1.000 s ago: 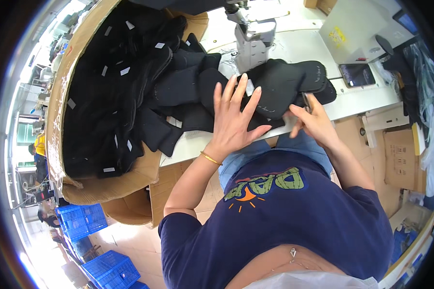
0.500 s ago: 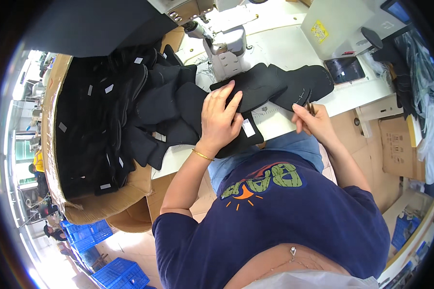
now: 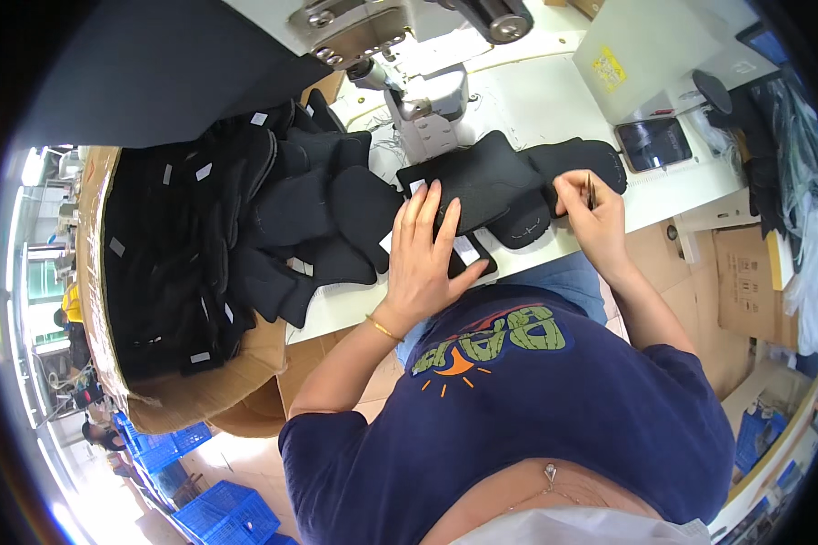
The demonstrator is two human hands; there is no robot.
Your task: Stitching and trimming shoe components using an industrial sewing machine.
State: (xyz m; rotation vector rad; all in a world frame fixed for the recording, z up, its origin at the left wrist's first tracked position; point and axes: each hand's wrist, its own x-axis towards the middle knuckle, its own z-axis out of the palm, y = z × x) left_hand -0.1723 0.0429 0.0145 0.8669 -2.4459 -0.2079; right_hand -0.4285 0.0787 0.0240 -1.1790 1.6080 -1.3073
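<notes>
My left hand (image 3: 420, 259) lies flat with fingers spread on a padded black fabric piece (image 3: 482, 177), a small white label showing by the fingertips. A rounded end with white stitch marks (image 3: 525, 227) sticks out beneath that piece. My right hand (image 3: 596, 222) is closed around a small, slim dark tool (image 3: 592, 191) whose kind I cannot make out. It hovers at the right of the piece, beside another black fabric piece (image 3: 600, 162). The sewing machine's arm (image 3: 423, 123) stands just behind the fabric.
At the left, a cardboard box (image 3: 214, 386) holds many black labelled pieces, with more heaped on the white table (image 3: 509, 100) beside it. A phone (image 3: 653, 145) lies at the right. Blue crates (image 3: 229, 513) stand on the floor, lower left.
The black piece has shifted and its stitched end now lies further left and nearer me. My left hand has slid nearer me with its fingers spread wider; my right hand has risen slightly.
</notes>
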